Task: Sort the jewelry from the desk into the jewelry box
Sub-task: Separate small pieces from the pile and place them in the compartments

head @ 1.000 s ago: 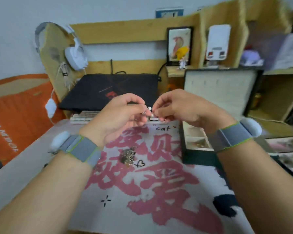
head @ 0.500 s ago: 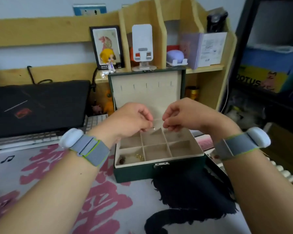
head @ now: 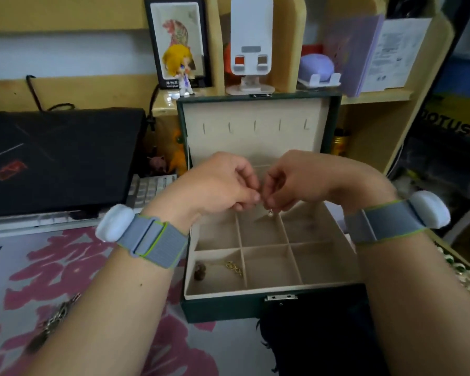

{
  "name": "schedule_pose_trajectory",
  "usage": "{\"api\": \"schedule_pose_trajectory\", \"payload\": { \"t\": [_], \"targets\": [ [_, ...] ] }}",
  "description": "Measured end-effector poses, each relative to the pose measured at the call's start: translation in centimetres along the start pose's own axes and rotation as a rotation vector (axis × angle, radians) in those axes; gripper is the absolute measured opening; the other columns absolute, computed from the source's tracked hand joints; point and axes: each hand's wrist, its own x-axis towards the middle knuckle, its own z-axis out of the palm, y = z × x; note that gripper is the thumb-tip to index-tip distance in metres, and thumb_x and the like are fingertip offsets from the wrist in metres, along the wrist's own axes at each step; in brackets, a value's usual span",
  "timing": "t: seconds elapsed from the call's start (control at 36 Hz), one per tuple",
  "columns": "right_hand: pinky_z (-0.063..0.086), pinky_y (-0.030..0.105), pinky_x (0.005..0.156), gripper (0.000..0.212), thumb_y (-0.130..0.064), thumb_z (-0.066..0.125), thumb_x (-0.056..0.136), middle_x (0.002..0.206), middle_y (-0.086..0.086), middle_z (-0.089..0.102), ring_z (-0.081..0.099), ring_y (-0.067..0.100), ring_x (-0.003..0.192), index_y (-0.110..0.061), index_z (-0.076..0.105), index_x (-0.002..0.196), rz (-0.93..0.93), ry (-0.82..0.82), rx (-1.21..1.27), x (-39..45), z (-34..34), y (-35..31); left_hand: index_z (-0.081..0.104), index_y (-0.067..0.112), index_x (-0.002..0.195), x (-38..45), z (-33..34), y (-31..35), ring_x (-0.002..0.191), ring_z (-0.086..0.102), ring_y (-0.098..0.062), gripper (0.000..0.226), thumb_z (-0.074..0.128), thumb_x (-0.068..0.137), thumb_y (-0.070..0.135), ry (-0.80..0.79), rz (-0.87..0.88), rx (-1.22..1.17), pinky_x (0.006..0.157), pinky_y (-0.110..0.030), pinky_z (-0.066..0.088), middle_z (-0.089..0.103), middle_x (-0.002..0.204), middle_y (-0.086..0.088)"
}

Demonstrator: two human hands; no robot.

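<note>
- Two loose pieces lie nearest you: a metal chain piece [head: 59, 314] on the desk mat [head: 25, 267] at about 8 o'clock from the box, partly hidden by your left forearm, and what looks like a beaded strand [head: 464, 275] at the right edge — too blurred to name surely.
- Next out, the jewelry box [head: 228, 308] stands open straight ahead, latch toward you, lid upright at 12 o'clock. Its front-left compartment already holds a gold chain [head: 234, 267] and a small dark piece [head: 200, 272]; the other compartments you can see look bare.
- Above the back row, your left hand [head: 217, 185] and right hand [head: 299, 180] meet fingertip to fingertip, both curled in a narrow pinch on one small earring [head: 269, 212].
- The earring hangs from the pinch with its long axis near vertical, pearl end pointing down at 6 o'clock — directly over the back-middle compartment, not yet touching the lining.
- Both hands are equally near; the right fingertips [head: 272, 202] seem to sit right above the pearl, so the release probably falls to that hand. Whether the left grips the post or only steadies it, you cannot tell.
- The coming move looks like a short straight drop; keep it clear of the dividers on either side.
</note>
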Motion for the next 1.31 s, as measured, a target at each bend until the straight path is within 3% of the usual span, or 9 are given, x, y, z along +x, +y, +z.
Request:
{"api": "schedule_pose_trajectory", "payload": {
  "t": [0.17, 0.25, 0.44, 0.75, 0.92, 1.08, 1.17, 1.31],
  "targets": [
    [0.051, 0.011, 0.059, 0.008, -0.01, 0.075, 0.088, 0.088, -0.002, 0.076, 0.073, 0.004, 0.076, -0.017, 0.074, 0.092, -0.007, -0.041, -0.022, -0.5, 0.0, 0.0, 0.069, 0.012, 0.093, -1.1, -1.2, -0.8, 0.072, 0.073, -0.023, 0.019, 0.079, 0.083, -0.001, -0.136, -0.014, 0.163, 0.077, -0.038, 0.059, 0.077, 0.086, -0.012],
    [0.055, 0.019, 0.071, 0.009, -0.012, 0.077, 0.086, 0.088, -0.004, 0.077, 0.074, 0.006, 0.08, -0.02, 0.074, 0.089, -0.043, -0.103, -0.03, -0.4, 0.5, -0.6, 0.07, 0.017, 0.094, -2.2, -2.2, -0.9, 0.084, 0.076, -0.023, 0.02, 0.079, 0.085, 0.002, -0.185, -0.04, 0.263, 0.084, -0.04, 0.061, 0.078, 0.09, -0.005],
    [0.058, 0.02, 0.064, 0.011, 0.004, 0.072, 0.088, 0.074, 0.006, 0.073, 0.073, 0.012, 0.067, -0.006, 0.069, 0.09, -0.119, -0.281, 0.108, 0.2, 2.4, -2.2, 0.064, 0.02, 0.094, -4.9, -3.8, -1.5, 0.08, 0.076, -0.015, 0.024, 0.075, 0.087, 0.0, -0.249, -0.088, 0.334, 0.082, -0.041, 0.062, 0.078, 0.088, 0.003],
    [0.051, 0.015, 0.063, 0.013, -0.01, 0.079, 0.084, 0.074, 0.001, 0.073, 0.065, 0.002, 0.062, -0.017, 0.069, 0.084, -0.147, -0.309, -0.036, 0.9, 3.7, -3.1, 0.055, 0.012, 0.095, -5.2, -3.5, -1.0, 0.079, 0.077, -0.021, 0.028, 0.076, 0.086, -0.003, -0.303, -0.132, 0.32, 0.076, -0.039, 0.063, 0.076, 0.09, -0.007],
    [0.057, 0.019, 0.071, 0.013, -0.005, 0.078, 0.084, 0.078, 0.001, 0.076, 0.07, 0.008, 0.07, -0.017, 0.072, 0.084, -0.126, -0.271, -0.029, 0.3, 2.4, -2.2, 0.055, 0.013, 0.095, -4.8, -2.8, -0.9, 0.079, 0.076, -0.024, 0.025, 0.072, 0.088, -0.004, -0.249, -0.096, 0.272, 0.07, -0.031, 0.061, 0.078, 0.086, -0.007],
    [0.055, 0.024, 0.075, 0.013, -0.009, 0.076, 0.087, 0.082, -0.005, 0.077, 0.073, 0.01, 0.079, -0.022, 0.073, 0.089, -0.1, -0.191, -0.061, -0.1, 1.0, -0.9, 0.062, 0.014, 0.097, -3.8, -1.8, -0.5, 0.065, 0.071, -0.013, 0.019, 0.078, 0.089, 0.009, -0.154, -0.062, 0.213, 0.062, -0.024, 0.057, 0.078, 0.078, -0.005],
    [0.054, 0.023, 0.074, 0.014, -0.008, 0.075, 0.086, 0.081, -0.004, 0.076, 0.072, 0.009, 0.078, -0.022, 0.073, 0.088, -0.088, -0.146, -0.026, 0.2, 1.0, -0.5, 0.063, 0.014, 0.095, -3.2, -1.5, -0.8, 0.073, 0.075, -0.022, 0.017, 0.077, 0.089, 0.007, -0.074, -0.072, 0.222, 0.068, -0.034, 0.061, 0.078, 0.077, -0.006],
    [0.055, 0.02, 0.068, 0.018, -0.003, 0.077, 0.084, 0.082, -0.003, 0.073, 0.068, 0.009, 0.072, -0.02, 0.072, 0.086, -0.088, -0.133, -0.018, 0.9, 1.4, -0.2, 0.064, 0.014, 0.092, -2.5, -0.8, -1.4, 0.069, 0.076, -0.016, 0.017, 0.074, 0.088, 0.001, -0.022, -0.071, 0.225, 0.077, -0.039, 0.064, 0.077, 0.074, -0.002]
  ]
}}
